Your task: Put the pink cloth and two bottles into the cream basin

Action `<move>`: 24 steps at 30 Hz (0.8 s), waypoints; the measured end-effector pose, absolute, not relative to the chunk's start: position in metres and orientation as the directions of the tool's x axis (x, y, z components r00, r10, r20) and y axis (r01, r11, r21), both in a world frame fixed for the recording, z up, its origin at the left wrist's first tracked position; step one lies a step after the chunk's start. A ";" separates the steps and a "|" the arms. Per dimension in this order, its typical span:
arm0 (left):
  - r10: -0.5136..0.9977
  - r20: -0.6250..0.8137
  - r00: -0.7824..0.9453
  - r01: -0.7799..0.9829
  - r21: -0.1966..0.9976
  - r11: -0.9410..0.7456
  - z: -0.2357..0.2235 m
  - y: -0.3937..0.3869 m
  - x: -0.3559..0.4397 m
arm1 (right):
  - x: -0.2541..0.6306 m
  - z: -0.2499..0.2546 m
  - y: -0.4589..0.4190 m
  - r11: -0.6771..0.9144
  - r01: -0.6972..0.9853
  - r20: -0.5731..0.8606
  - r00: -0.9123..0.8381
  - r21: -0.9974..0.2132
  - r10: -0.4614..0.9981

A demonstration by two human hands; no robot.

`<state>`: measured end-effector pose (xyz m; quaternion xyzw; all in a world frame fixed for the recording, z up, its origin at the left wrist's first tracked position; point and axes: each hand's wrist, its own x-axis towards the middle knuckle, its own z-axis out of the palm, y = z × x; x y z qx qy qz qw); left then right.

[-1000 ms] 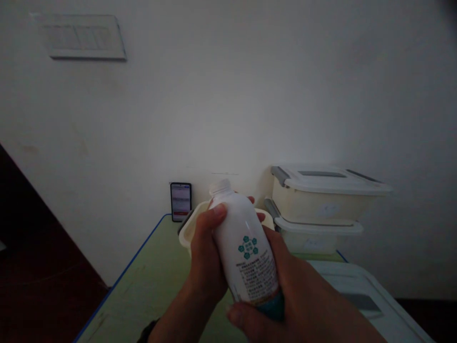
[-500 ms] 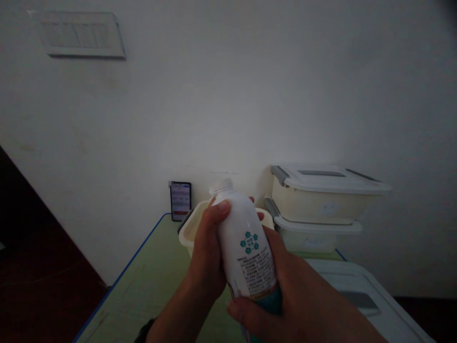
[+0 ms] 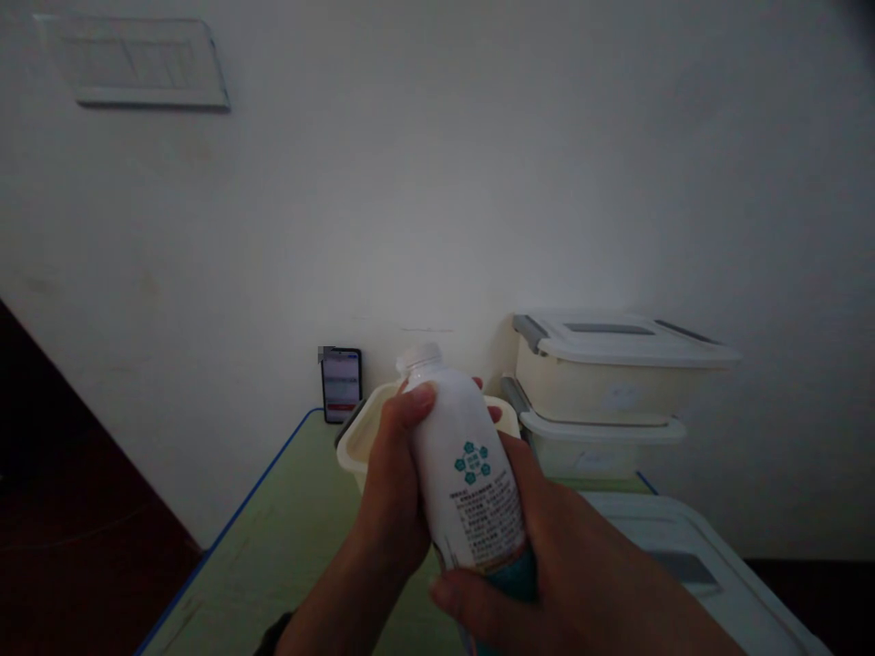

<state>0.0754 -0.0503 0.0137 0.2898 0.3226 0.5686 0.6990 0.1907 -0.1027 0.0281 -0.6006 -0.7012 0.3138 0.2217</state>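
A white bottle [image 3: 465,456] with a white cap, small teal flower marks, printed text and a teal lower band is held up in front of me, its top tilted away and a little to the left. My left hand [image 3: 396,465] grips its left side near the shoulder, thumb just below the neck. My right hand [image 3: 540,538] wraps the lower right side, thumb across the teal band. Behind the bottle stands an open cream bin [image 3: 359,446], mostly hidden by the bottle and my hands; its contents do not show.
A phone [image 3: 342,385] leans upright against the wall at the back of the green table [image 3: 273,528]. To the right, two lidded cream boxes [image 3: 594,383] are stacked. A large pale lid [image 3: 656,519] lies nearer, at the right. A white panel [image 3: 137,64] is on the wall.
The whole view has shifted slightly, so everything sits a little further left. Both hands keep the same hold on the bottle.
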 end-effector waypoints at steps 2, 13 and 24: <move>0.982 -0.122 0.146 -0.605 0.774 0.186 0.014 -0.051 0.075 | 0.190 0.030 -0.103 0.072 0.707 -0.073 -0.173 -0.703 0.982; 0.981 -0.103 0.166 -0.621 0.762 0.185 0.013 -0.050 0.076 | 0.190 0.028 -0.103 0.115 0.723 -0.039 -0.193 -0.682 0.980; 0.992 -0.011 0.128 -0.667 0.739 0.094 0.013 -0.050 0.077 | 0.186 0.024 -0.104 0.098 0.806 0.001 -0.120 -0.584 0.993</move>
